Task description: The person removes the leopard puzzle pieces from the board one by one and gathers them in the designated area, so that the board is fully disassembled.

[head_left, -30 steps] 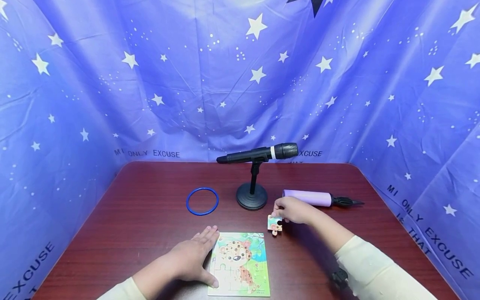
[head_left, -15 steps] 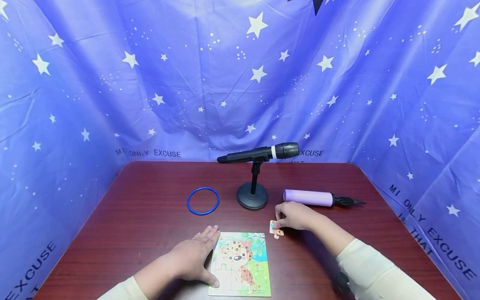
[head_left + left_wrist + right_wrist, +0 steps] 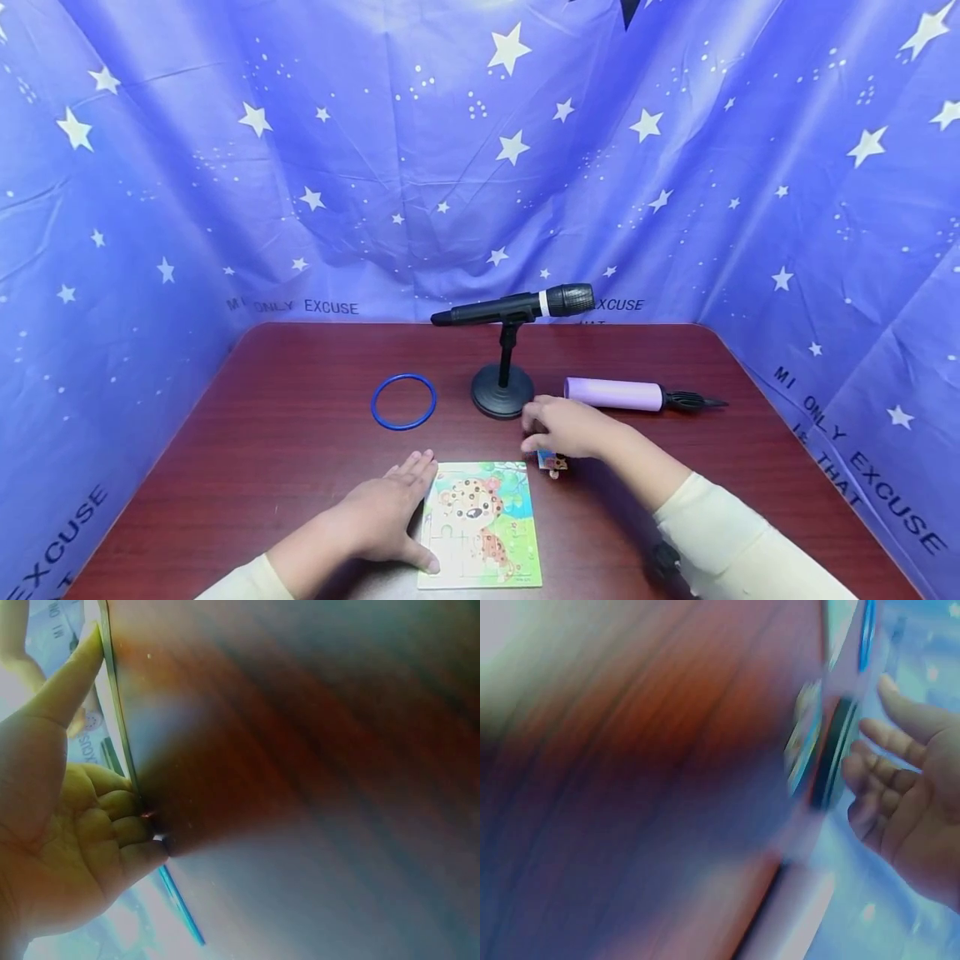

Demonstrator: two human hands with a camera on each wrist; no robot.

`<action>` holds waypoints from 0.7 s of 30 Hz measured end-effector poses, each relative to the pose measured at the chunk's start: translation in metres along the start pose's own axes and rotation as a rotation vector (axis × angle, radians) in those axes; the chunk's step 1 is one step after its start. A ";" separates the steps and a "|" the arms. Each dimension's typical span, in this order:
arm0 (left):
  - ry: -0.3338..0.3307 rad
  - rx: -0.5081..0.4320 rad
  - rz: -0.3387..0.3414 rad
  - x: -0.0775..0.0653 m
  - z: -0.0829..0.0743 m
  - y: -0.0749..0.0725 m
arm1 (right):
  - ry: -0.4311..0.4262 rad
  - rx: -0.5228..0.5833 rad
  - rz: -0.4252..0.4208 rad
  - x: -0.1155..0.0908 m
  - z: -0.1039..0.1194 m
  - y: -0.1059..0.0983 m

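A jigsaw puzzle with a spotted leopard cub lies flat at the table's front. My left hand rests along its left side with straight fingers, the thumb over its lower left corner. In the left wrist view this hand is beside the board's thin edge. To the right of the puzzle's top corner lies a puzzle piece, partly hidden under my right hand. The right wrist view has that hand loosely bent and holding nothing, apart from the piece.
Behind the puzzle stands a black microphone on a round base. A blue ring lies to its left. The purple hand pump with a black nozzle lies just behind my right hand. A starry blue curtain surrounds the table.
My right hand has let go of the puzzle piece, which now lies on the table slightly nearer the front. The hand has shifted a little left. My left hand stays in place.
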State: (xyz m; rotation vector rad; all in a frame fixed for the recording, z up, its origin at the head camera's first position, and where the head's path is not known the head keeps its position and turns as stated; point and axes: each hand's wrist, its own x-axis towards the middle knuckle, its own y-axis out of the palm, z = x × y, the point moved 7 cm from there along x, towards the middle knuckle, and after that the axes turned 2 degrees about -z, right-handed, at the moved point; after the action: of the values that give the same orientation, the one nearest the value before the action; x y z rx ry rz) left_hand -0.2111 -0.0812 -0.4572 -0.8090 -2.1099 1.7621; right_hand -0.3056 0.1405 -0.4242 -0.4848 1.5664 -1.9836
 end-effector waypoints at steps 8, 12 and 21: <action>-0.002 0.002 -0.003 -0.001 0.001 0.001 | -0.237 0.061 0.137 0.014 0.072 0.034; -0.006 -0.001 0.000 -0.001 0.001 0.001 | -0.243 0.019 0.186 0.016 0.080 0.047; -0.006 -0.009 0.004 -0.001 0.002 0.001 | -0.245 0.001 0.200 0.017 0.084 0.046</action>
State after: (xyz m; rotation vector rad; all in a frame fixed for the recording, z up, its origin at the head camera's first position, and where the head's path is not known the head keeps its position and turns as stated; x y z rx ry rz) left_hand -0.2109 -0.0830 -0.4581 -0.8115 -2.1230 1.7611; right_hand -0.2594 0.0579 -0.4483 -0.5279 1.4036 -1.7054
